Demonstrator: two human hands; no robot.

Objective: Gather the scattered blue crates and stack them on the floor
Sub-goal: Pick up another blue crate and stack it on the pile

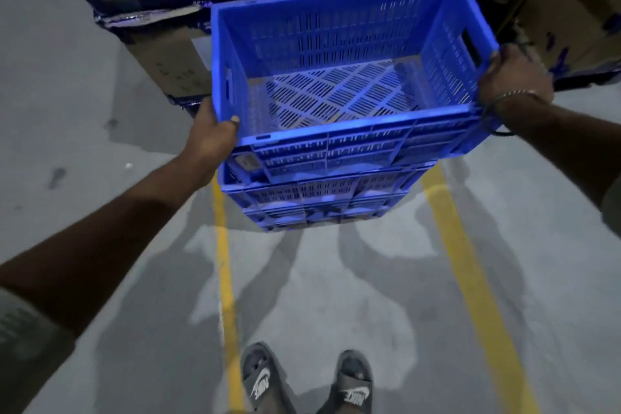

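Note:
A blue slotted plastic crate [339,54], empty inside, is held at its two short ends over a pile of more blue crates [319,202] that stands on the grey floor. My left hand [211,131] grips its near-left corner, thumb over the rim. My right hand [514,77] grips the right rim beside the handle slot, with a bangle on the wrist. The top crate sits tilted and slightly askew over the crate below it; I cannot tell whether it rests fully on it.
Cardboard boxes [168,57] with dark tape stand close behind and to both sides of the pile. Two yellow floor lines [223,262] run toward me. My feet in grey slides [305,380] are at the bottom edge. Grey floor lies to the left.

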